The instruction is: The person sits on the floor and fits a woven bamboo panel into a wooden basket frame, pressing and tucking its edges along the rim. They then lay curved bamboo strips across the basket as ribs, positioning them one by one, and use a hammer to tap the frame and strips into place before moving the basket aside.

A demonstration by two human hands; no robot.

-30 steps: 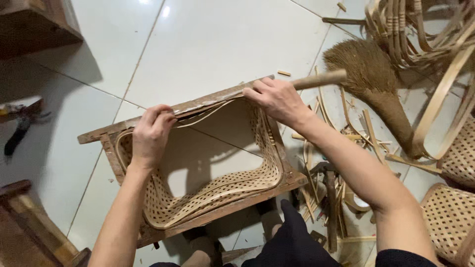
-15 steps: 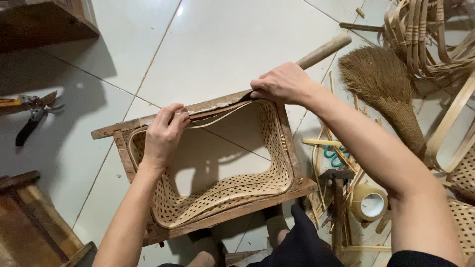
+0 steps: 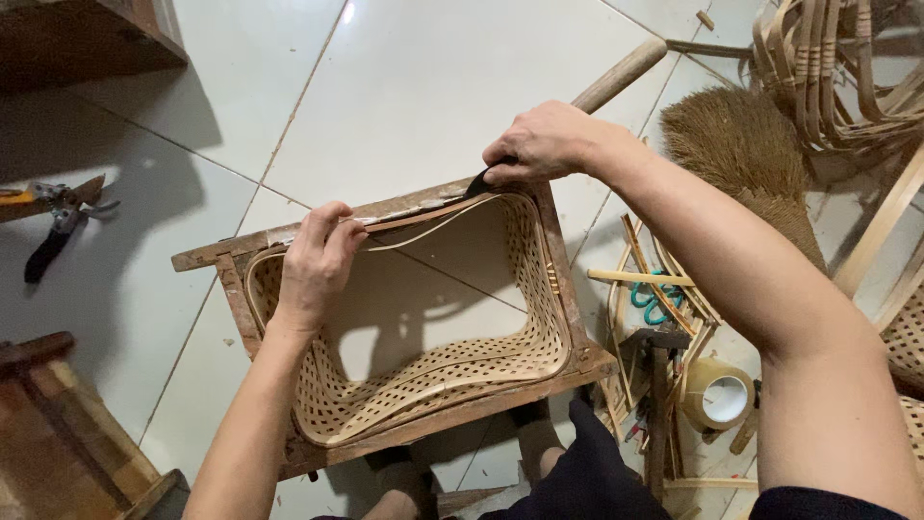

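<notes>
Moved: right hand [image 3: 544,144] now pinches a dark blade-like tool [image 3: 478,183] at the far corner.
Left hand: left hand [image 3: 316,265], fingers closed on the thin rattan rim strip [image 3: 414,220].
Thing: open-weave cane basket [image 3: 433,380] inside worn rectangular wooden frame [image 3: 452,414], on white tiled floor [image 3: 404,87].
Three o'clock: straw hand broom [image 3: 741,154].

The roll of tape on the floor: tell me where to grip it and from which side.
Grip the roll of tape across its outer rim, coming from above. It lies nearly flat with its open core facing up, so the round wall is exposed. Scrap sticks and a hammer crowd its left side, so a sideways approach looks blocked.
</notes>
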